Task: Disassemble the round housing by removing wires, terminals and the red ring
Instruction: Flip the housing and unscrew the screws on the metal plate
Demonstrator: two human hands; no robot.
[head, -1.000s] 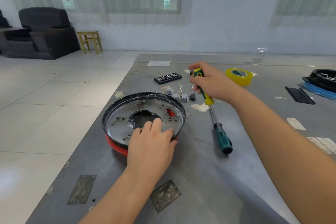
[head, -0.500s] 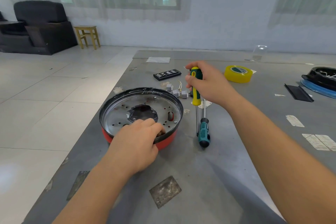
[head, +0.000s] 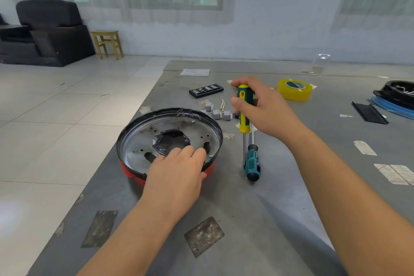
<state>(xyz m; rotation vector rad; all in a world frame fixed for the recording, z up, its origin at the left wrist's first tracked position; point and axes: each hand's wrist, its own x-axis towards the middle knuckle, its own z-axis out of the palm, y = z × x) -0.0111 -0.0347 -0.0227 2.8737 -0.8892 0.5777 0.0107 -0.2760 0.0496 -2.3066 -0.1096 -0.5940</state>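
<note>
The round housing (head: 143, 139) is a shallow metal dish with a black rim, lying on the grey table (head: 268, 219). The red ring (head: 128, 171) shows under its near edge. My left hand (head: 177, 177) grips the housing's near rim, fingers curled over into the dish. My right hand (head: 262, 110) holds a yellow-green screwdriver (head: 244, 119) upright, tip on the table to the right of the housing. Grey terminals and short wires (head: 218, 113) lie loose behind the housing.
A second teal-handled screwdriver (head: 252, 163) lies right of the housing. A black bit case (head: 206, 90) and a yellow tape roll (head: 294, 89) sit further back. At far right lie a black strip (head: 368, 112) and another black housing (head: 398, 94). The table's left edge runs beside the housing.
My right hand raised the yellow-green screwdriver from slanted to upright. My left hand shifted along the near rim, and the housing turned slightly.
</note>
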